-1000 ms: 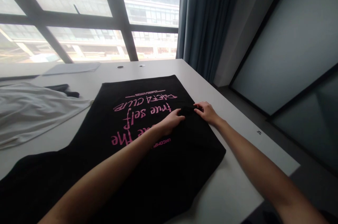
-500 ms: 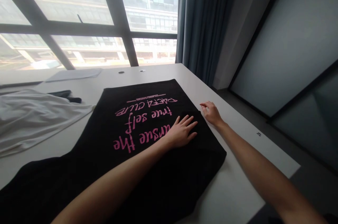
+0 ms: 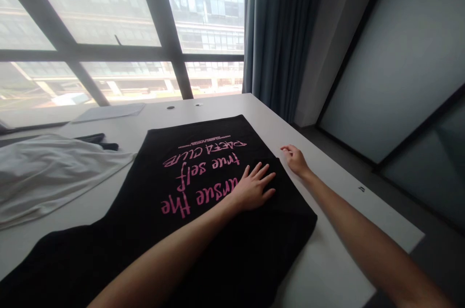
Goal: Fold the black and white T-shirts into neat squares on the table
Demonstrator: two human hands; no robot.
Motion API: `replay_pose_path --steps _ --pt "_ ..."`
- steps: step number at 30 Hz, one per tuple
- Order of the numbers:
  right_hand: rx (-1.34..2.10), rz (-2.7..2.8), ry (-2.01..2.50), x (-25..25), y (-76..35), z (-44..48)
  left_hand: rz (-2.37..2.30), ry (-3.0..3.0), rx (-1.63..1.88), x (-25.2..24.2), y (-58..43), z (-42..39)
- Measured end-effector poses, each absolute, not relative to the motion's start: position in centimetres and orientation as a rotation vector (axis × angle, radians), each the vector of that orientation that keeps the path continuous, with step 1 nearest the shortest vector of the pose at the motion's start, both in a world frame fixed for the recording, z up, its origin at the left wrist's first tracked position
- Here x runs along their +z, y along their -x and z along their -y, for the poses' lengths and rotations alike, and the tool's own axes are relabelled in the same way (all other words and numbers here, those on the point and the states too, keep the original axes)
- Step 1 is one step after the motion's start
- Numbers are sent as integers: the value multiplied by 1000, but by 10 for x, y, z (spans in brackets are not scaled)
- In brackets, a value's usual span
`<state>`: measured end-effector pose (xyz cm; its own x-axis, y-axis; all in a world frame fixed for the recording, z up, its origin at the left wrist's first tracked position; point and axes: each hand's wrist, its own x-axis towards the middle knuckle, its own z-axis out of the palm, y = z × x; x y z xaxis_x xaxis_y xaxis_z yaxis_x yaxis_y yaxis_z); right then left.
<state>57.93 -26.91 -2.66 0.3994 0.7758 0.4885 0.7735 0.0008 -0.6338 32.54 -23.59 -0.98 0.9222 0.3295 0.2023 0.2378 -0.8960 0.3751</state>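
Standing by, I saw a black cotton T-shirt with pink handwritten lettering spread flat over the white tabletop. It filled the middle and lower left of the frame, and its print read upside down from the wearer's side. The person's left hand lay palm down on the cloth just right of the lettering, near the shirt's right edge. Its fingers were fanned apart and closed on nothing, only pressing the fabric flat. The right hand rested on the bare table just beside that same edge, right of centre, with its fingers loosely bent and empty. Whether its fingertips touched the hem I could not tell. To my eye the step in hand was smoothing and settling the right side of the shirt. Any fold of that side would call for a pinch on the edge while the flat palm held the cloth from sliding. A rumpled white garment lay at the left of the frame, well apart from both hands. A small dark bundle of cloth sat just behind it. A thin grey flat sheet lay near the large window at the upper left, and a blue-grey curtain hung at the upper middle.
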Motion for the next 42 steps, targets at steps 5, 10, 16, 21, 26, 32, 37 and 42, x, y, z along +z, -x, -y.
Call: replay_pose_path --steps 5,10,16,21,26,32,37,42 --pt "-73 1650 1768 -19 -569 282 -472 -2926 291 -8 -325 237" --pt "155 1984 2076 -27 -555 290 -463 -2950 297 -12 -326 234" --pt "226 1841 2097 -3 -550 302 -473 -2950 285 -10 -326 234" --pt "252 1907 1982 9 -528 349 -476 -2946 290 -10 -328 235" --pt "347 2006 2054 -11 -523 400 -478 -2922 310 -6 -330 236" --pt "431 1767 1977 0 -534 397 -382 -2944 362 2 -330 242" --pt "225 1655 1948 11 -522 381 -408 -2935 271 -4 -329 242" --pt "211 1938 2092 -14 -503 388 -417 -2911 283 -6 -329 242"
